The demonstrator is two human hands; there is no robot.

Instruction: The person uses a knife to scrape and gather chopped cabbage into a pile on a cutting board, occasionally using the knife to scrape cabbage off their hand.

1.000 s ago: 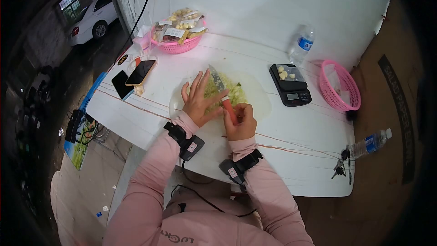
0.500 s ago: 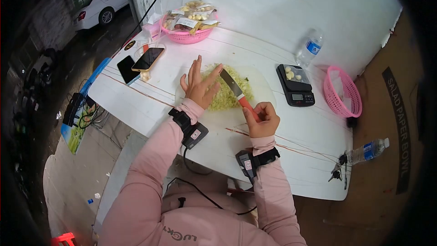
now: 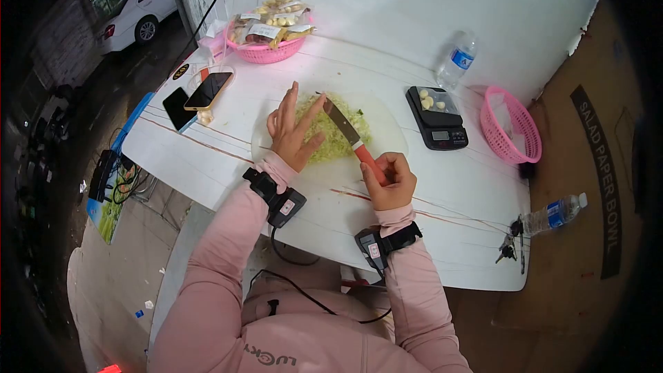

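We are gripping the red-handled knife [image 3: 349,135] in our closed right hand [image 3: 390,183], its blade slanting away and leftward over the chopped greens [image 3: 337,144], possibly cabbage. Our left hand [image 3: 293,132] is resting open, fingers splayed, against the heap's left edge.

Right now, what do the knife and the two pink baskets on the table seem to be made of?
The knife has a grey blade with a dull sheen, likely steel, and an orange-red handle that looks like smooth plastic. The right basket has pink open-lattice walls, so it is probably moulded plastic. The far basket shows the same pink lattice and is likely plastic too.
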